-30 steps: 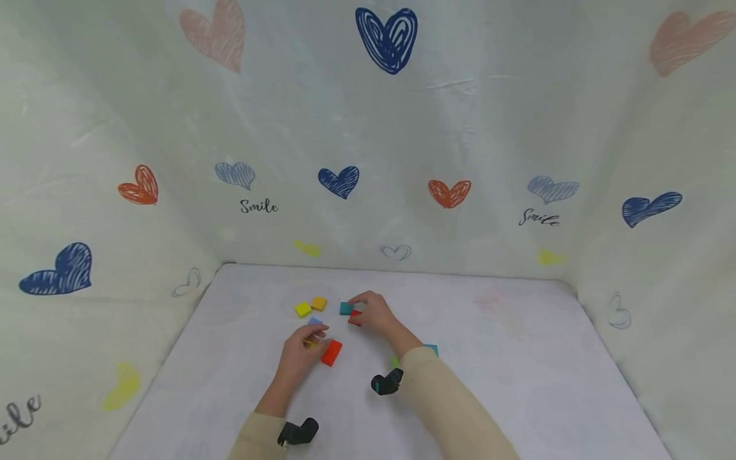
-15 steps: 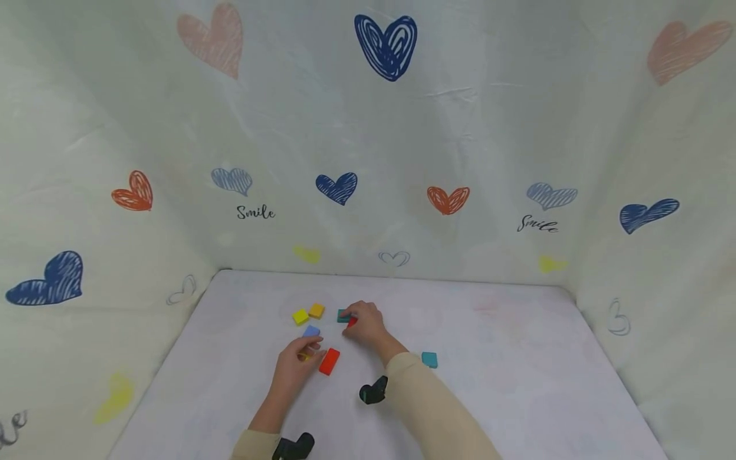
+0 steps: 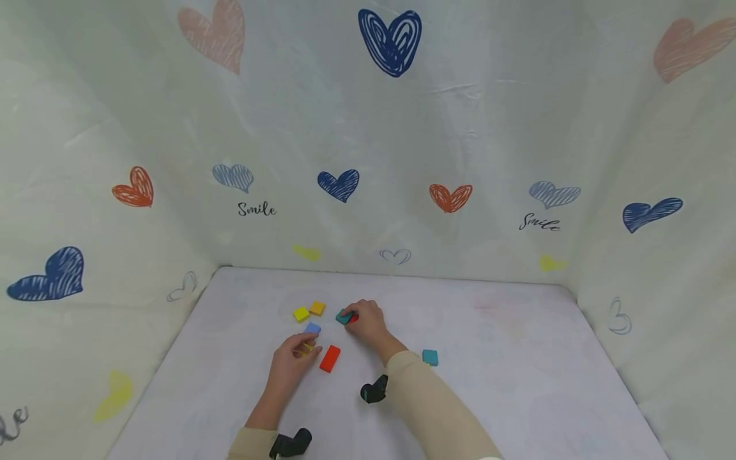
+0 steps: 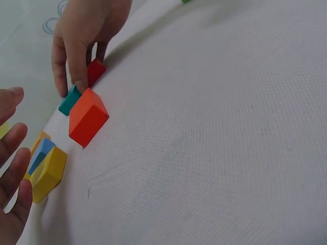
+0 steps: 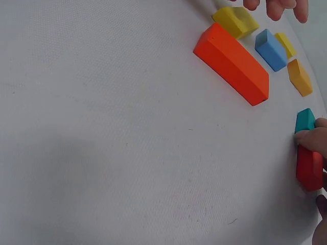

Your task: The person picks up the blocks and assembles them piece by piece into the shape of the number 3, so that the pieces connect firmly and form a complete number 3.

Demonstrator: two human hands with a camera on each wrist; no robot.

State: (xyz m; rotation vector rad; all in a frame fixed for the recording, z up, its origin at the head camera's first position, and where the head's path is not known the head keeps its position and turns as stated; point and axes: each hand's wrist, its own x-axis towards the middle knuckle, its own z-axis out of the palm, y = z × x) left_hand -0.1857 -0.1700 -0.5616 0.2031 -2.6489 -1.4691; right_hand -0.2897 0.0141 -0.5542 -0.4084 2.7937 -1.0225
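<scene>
My right hand (image 3: 370,324) pinches a teal block (image 4: 70,100) between thumb and finger at the back left of the table. Close under that hand, beside the teal piece, is a red block (image 5: 309,168), partly covered by fingers. My left hand (image 3: 289,363) hovers with loose, parted fingers over a yellow block with a hollowed side (image 5: 236,21), apart from it in the left wrist view. An orange-red oblong block (image 3: 330,359) lies just right of the left hand. Beyond the left fingertips lies a blue block (image 3: 312,328).
A flat yellow block (image 3: 301,314) and an orange block (image 3: 317,308) lie behind the blue one. Another teal block (image 3: 430,357) lies by the right sleeve, with a bit of yellow-green at its edge. Heart-printed cloth walls surround the white tabletop (image 3: 517,383).
The right fingers have closed on the teal block, which has turned slightly. My left hand has drawn a little left, away from the orange-red block.
</scene>
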